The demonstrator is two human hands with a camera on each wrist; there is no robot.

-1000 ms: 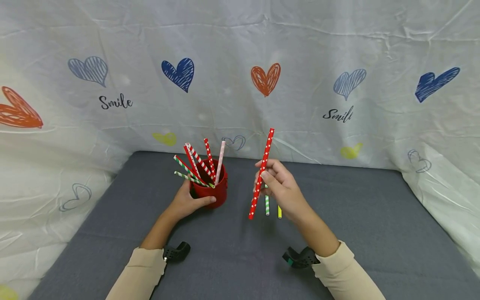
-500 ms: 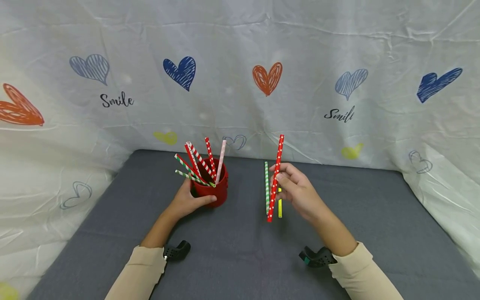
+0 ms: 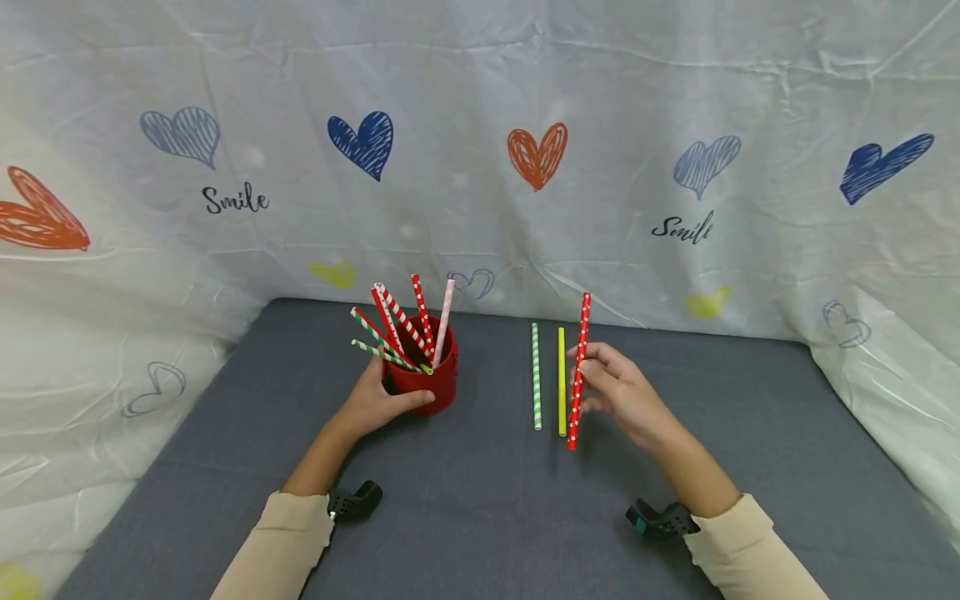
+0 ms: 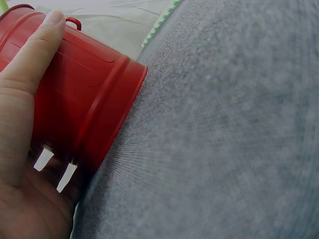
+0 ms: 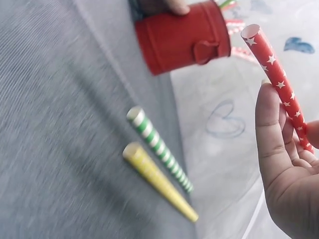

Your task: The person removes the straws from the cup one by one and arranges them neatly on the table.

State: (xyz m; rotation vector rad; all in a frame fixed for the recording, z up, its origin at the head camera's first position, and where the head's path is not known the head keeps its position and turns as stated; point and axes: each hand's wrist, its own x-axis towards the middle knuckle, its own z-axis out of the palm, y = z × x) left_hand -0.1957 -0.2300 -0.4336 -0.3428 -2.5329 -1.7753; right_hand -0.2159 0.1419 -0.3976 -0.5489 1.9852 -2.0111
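One green-striped straw [image 3: 536,377], one yellow straw [image 3: 562,382]
Right hand [image 3: 618,390], fingers pinching one red straw [image 3: 579,375]; left hand [image 3: 378,404], fingers curled round one red bucket [image 3: 437,381] at left.

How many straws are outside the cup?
3: a green-striped straw and a yellow straw lie on the table; the right hand holds a red straw.

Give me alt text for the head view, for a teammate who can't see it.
The right hand holds a red starred straw right of a yellow straw and a green-striped straw, which lie side by side on gray cloth. The left hand grips a red bucket of patterned straws.
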